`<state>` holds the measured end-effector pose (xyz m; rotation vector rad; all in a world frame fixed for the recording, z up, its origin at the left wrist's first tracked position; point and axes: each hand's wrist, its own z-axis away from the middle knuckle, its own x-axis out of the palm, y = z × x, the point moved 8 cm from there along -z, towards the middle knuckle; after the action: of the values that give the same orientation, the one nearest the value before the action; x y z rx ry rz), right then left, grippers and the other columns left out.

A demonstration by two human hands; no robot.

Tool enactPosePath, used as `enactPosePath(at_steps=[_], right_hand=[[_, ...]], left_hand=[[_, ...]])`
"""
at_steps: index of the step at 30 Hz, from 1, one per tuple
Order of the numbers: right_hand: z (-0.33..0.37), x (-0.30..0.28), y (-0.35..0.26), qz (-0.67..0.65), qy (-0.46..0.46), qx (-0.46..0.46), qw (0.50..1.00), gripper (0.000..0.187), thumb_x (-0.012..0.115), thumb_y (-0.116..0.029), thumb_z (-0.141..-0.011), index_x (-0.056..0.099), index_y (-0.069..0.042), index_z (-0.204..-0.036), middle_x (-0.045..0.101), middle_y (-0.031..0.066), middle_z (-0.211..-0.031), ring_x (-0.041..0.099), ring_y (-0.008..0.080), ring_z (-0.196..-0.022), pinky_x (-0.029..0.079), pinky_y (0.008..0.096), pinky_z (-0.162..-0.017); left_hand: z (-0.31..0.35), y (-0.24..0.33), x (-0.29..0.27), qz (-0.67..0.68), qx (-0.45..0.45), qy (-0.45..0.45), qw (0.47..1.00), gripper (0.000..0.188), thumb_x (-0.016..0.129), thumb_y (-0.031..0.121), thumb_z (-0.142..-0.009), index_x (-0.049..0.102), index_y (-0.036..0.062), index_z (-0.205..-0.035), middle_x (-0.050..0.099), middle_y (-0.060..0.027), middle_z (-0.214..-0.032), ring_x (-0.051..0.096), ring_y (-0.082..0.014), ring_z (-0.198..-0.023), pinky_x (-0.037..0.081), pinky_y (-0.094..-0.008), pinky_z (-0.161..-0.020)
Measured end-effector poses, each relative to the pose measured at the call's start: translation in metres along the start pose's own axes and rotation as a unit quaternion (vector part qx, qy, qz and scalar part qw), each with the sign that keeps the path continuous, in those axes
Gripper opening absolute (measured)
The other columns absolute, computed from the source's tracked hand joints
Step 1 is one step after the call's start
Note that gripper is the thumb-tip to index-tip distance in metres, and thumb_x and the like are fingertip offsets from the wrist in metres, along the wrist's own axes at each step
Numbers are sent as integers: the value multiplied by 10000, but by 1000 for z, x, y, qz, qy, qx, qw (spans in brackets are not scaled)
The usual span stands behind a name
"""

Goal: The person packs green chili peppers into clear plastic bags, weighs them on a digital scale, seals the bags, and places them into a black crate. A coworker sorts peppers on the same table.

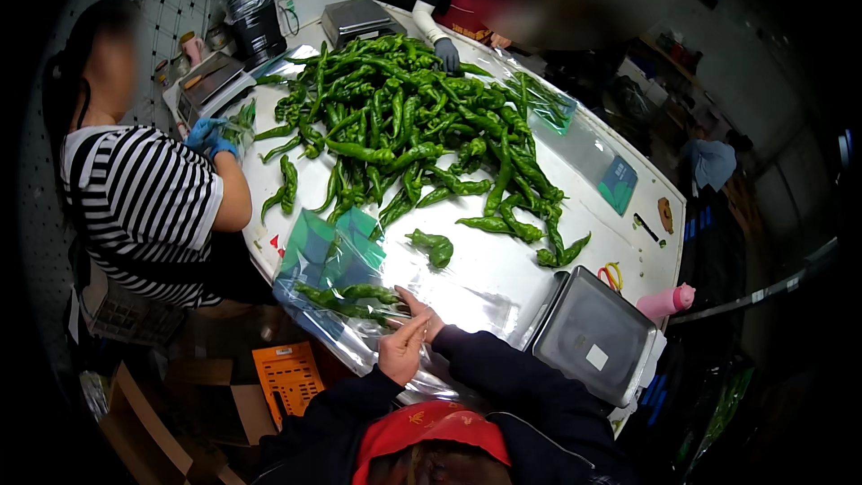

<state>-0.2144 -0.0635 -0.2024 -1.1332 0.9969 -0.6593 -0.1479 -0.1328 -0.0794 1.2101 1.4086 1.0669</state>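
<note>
A clear plastic bag [314, 250] with blue and green printing lies at the table's near left edge, with a few long green peppers [346, 298] in it. My right hand [426, 316] reaches to the bag's mouth, its fingers closed around the stem ends of these peppers. Just nearer to me, my left hand [401, 355] is closed on the bag's edge, fingertips close to my right hand. A single curled green pepper [433, 248] lies beyond the hands. The large heap of green peppers [395, 117] covers the table's middle.
At right are a scale [594, 337], yellow-and-red scissors [611, 277] and a pink bottle [666, 302]. A blue-gloved person [148, 198] works at left; another's grey-gloved hand [446, 54] touches the heap's far side. Flat bags [618, 184] lie at the right. Cardboard boxes [211, 400] stand below.
</note>
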Motion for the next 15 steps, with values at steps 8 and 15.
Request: enactPosePath(at_steps=[8, 15], right_hand=[[19, -134, -21, -140, -77, 165, 973, 296, 563, -201, -946, 623, 14, -1141, 690, 85, -923, 682, 161, -807, 556, 281, -728], [-33, -329, 12, 240, 350, 63, 904, 267, 616, -134, -846, 647, 11, -1068, 695, 162, -932, 683, 255, -811, 530, 351, -728]], left_hand=[[-11, -108, 21, -74, -86, -54, 992, 258, 517, 85, -947, 650, 26, -1160, 700, -127, -1004, 653, -151, -904, 495, -268, -784], [-7, -129, 31, -95, -109, -102, 984, 259, 527, 83, -935, 648, 17, -1154, 694, -173, -1034, 679, -184, -918, 504, -279, -789]])
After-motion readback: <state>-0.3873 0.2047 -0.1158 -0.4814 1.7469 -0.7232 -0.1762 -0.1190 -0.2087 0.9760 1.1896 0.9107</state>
